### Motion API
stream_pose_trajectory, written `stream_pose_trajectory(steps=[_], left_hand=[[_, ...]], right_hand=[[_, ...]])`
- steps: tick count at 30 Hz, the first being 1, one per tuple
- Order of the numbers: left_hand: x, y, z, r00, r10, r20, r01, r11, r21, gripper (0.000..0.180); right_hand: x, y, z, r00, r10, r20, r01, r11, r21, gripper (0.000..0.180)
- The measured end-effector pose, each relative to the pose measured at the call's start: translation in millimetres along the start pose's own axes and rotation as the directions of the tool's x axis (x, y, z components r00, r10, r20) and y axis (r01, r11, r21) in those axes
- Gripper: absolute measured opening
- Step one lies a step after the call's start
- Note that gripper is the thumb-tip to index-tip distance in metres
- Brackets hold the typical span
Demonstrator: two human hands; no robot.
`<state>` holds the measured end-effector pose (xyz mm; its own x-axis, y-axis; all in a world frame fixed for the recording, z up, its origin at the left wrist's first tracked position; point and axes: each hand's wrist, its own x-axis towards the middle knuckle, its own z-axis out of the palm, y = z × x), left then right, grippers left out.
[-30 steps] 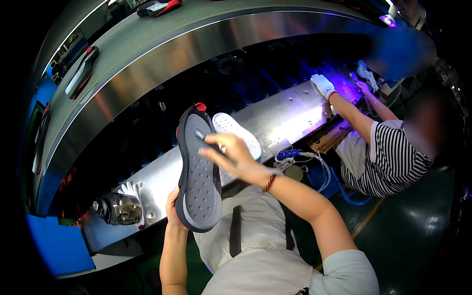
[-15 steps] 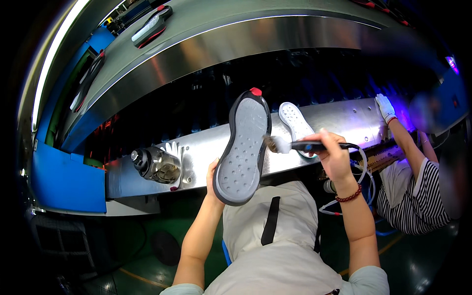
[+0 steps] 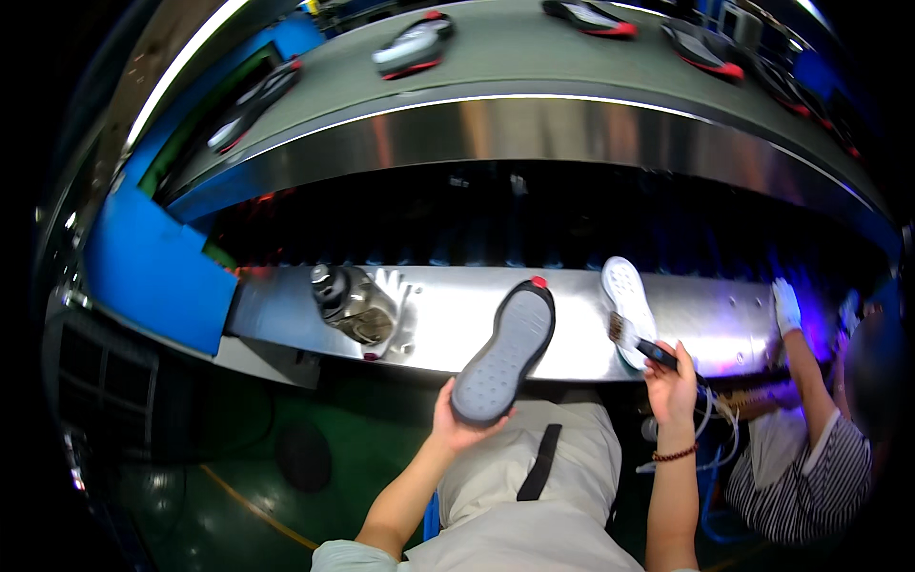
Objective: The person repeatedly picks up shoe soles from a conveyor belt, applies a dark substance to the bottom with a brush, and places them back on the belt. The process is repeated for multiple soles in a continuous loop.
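Observation:
My left hand [image 3: 456,419] is closed around the rounded lower end of a shoe sole [image 3: 505,355]. The sole is grey on its face, with a black rim, a red tip and rows of small dimples, and it slants up to the right. In my right hand [image 3: 673,389] is a black-handled brush [image 3: 658,355], with a cable or hose near the handle's rear. Its brown bristle head lies over a white sole piece [image 3: 624,284] on the metal ledge, partly covering it; whether they touch I cannot tell.
A dark clear bottle [image 3: 355,307] and a white glove [image 3: 393,286] rest on the metal ledge [image 3: 438,296] to the left. Beyond runs a green conveyor belt [image 3: 505,62] carrying several soles. At the right a co-worker's gloved hand [image 3: 786,307] reaches over the ledge under purple light.
The view has shifted, showing more of the conveyor. Brush and grey sole are farther apart; the brush head now overlaps the white sole piece. The grey sole is tilted further to the right.

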<state>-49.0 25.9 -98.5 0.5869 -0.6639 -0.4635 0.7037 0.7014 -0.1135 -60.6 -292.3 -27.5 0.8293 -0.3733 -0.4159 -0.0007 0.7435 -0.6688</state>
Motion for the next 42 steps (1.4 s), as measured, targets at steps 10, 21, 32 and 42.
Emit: stream_pose_trajectory(steps=[10,21,32,42], left_hand=[[-90.0,33.1,61.4,0.864,0.195,0.465,-0.385,0.851,0.357,0.076],[11.1,244.4,392.0,0.473,0.782,0.407,-0.667,0.619,-0.414,0.075],[142.4,53.9,417.6,0.674,0.227,0.703,-0.571,-0.444,0.691,0.045],[289.4,43.2,505.1,0.698,0.416,0.583,0.309,-0.909,0.279,0.088]], right_hand=[[5.3,8.4,-22.9,0.995,-0.006,-0.104,0.013,0.998,0.068,0.036],[6.9,20.3,-12.6,0.998,-0.055,-0.017,0.055,0.998,-0.011,0.032],[-1.1,22.9,-37.6,0.999,-0.037,-0.035,0.036,0.999,-0.029,0.034],[12.4,33.8,-63.6,0.998,0.051,-0.031,-0.054,0.995,-0.088,0.029]])
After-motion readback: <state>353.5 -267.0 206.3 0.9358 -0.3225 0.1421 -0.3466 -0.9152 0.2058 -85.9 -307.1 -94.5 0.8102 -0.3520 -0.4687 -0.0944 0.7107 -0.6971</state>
